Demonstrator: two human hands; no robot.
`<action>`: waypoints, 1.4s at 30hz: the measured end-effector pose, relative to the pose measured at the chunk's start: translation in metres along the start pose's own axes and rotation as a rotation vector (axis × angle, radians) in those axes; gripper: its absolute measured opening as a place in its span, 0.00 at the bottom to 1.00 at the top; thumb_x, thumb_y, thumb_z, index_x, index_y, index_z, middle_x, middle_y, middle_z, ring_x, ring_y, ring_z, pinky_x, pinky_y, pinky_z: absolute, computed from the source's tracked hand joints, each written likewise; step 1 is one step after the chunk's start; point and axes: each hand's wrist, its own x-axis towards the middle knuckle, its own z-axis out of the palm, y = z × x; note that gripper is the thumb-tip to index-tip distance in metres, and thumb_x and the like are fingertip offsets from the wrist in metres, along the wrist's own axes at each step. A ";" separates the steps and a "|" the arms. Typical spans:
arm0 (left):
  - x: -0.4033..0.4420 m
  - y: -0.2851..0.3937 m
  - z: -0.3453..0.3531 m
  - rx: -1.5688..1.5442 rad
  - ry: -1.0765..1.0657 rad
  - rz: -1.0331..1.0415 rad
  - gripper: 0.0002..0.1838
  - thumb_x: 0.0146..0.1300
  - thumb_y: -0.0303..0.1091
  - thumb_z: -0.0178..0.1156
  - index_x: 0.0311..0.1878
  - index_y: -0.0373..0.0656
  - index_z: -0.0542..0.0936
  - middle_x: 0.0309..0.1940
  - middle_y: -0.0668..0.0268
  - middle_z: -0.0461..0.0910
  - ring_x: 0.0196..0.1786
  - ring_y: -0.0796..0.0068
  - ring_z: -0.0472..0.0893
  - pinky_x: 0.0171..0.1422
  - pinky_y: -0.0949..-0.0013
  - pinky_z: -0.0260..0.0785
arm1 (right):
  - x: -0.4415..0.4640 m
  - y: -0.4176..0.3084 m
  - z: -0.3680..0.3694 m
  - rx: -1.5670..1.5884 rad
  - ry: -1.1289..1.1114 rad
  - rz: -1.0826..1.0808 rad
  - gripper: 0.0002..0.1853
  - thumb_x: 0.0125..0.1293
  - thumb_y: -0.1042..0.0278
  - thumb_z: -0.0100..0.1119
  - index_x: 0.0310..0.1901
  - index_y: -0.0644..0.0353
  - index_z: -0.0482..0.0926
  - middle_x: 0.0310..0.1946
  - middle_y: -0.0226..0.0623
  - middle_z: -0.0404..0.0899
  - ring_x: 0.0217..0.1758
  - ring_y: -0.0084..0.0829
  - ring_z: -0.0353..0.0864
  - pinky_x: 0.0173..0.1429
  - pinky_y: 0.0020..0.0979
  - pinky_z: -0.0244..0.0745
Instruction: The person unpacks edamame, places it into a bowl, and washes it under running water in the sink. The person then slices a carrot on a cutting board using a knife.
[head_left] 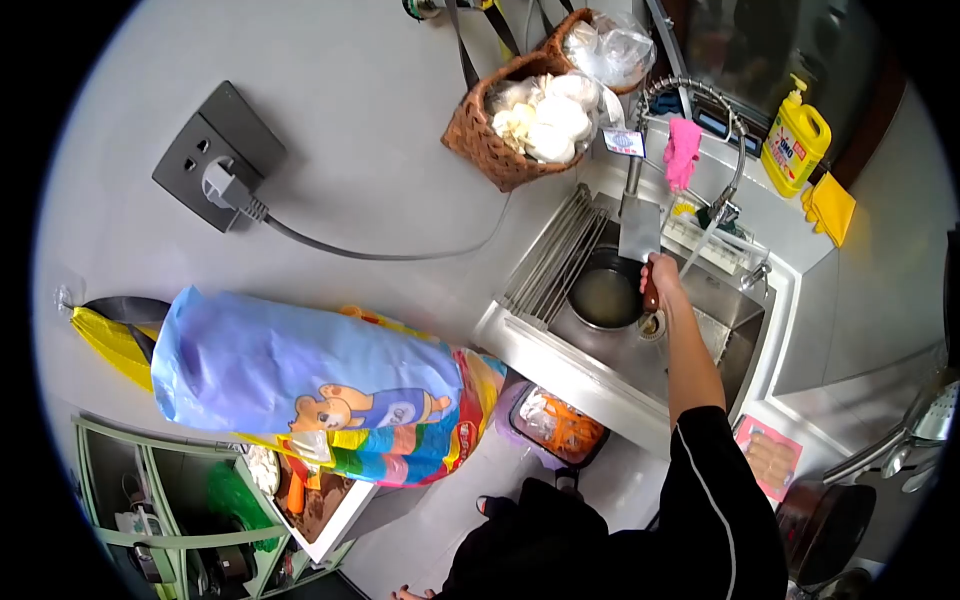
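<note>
My right hand (660, 279) is closed round the dark wooden handle of a cleaver (640, 230). The broad metal blade points away from me over the sink (745, 330), above the edge of a dark round pan (605, 292) with cloudy liquid in it. Beside the hand, water runs from the faucet (722, 212). Only some fingers of my left hand (408, 593) show at the bottom edge; they look loosely apart, and nothing is visible in them.
A metal rack (550, 258) spans the sink's left side. Woven baskets hang above, the nearer basket (470, 135) holding garlic. A yellow soap bottle (795, 145), pink glove (682, 153) and yellow gloves (830, 208) are behind. A large plastic bag (300, 350) and a carrot bin (556, 428) stand left.
</note>
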 end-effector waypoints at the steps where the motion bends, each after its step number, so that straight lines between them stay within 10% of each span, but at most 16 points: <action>1: -0.001 -0.002 0.001 0.000 -0.001 -0.001 0.36 0.59 0.50 0.67 0.65 0.41 0.68 0.63 0.45 0.71 0.61 0.49 0.73 0.61 0.43 0.66 | -0.004 0.001 -0.001 0.038 0.031 0.006 0.09 0.79 0.61 0.45 0.40 0.53 0.67 0.18 0.32 0.70 0.13 0.29 0.68 0.17 0.36 0.69; 21: -0.010 -0.062 0.018 -0.204 -0.126 -0.181 0.25 0.67 0.53 0.58 0.52 0.38 0.76 0.53 0.45 0.78 0.50 0.52 0.80 0.49 0.49 0.72 | -0.079 0.100 -0.056 0.213 0.093 -0.184 0.06 0.78 0.64 0.52 0.45 0.52 0.66 0.22 0.32 0.71 0.16 0.27 0.70 0.17 0.32 0.69; 24: -0.009 -0.070 0.019 -0.226 -0.123 -0.202 0.25 0.68 0.53 0.57 0.51 0.38 0.78 0.52 0.45 0.78 0.48 0.52 0.81 0.48 0.50 0.73 | -0.120 0.078 -0.050 -0.023 -0.012 -0.250 0.11 0.75 0.70 0.54 0.55 0.51 0.71 0.21 0.31 0.71 0.15 0.26 0.70 0.17 0.31 0.68; 25: -0.009 -0.072 0.020 -0.233 -0.128 -0.211 0.25 0.69 0.53 0.57 0.50 0.37 0.78 0.51 0.45 0.79 0.47 0.52 0.81 0.47 0.50 0.73 | -0.140 0.063 -0.057 -0.303 -0.012 -0.189 0.26 0.71 0.76 0.54 0.69 0.48 0.69 0.25 0.39 0.77 0.19 0.34 0.79 0.22 0.39 0.75; 28: -0.008 -0.080 0.021 -0.250 -0.136 -0.238 0.25 0.70 0.53 0.55 0.48 0.37 0.79 0.50 0.45 0.80 0.45 0.53 0.82 0.45 0.51 0.74 | -0.150 0.074 -0.074 -1.191 0.206 -0.955 0.34 0.67 0.77 0.55 0.75 0.45 0.66 0.31 0.49 0.81 0.30 0.46 0.87 0.32 0.47 0.81; 33: -0.005 -0.082 0.022 -0.277 -0.152 -0.273 0.25 0.72 0.54 0.53 0.45 0.36 0.81 0.47 0.45 0.81 0.43 0.53 0.83 0.43 0.53 0.75 | -0.150 0.043 -0.082 -1.704 0.347 -0.537 0.33 0.66 0.73 0.55 0.74 0.40 0.69 0.52 0.50 0.81 0.41 0.54 0.88 0.44 0.51 0.84; 42: 0.005 -0.083 0.025 -0.443 0.096 -0.275 0.29 0.76 0.55 0.49 0.40 0.35 0.85 0.43 0.46 0.84 0.37 0.55 0.86 0.38 0.55 0.78 | -0.184 -0.003 -0.134 -1.946 0.209 -0.453 0.37 0.64 0.72 0.58 0.75 0.36 0.68 0.51 0.48 0.82 0.44 0.51 0.88 0.47 0.49 0.84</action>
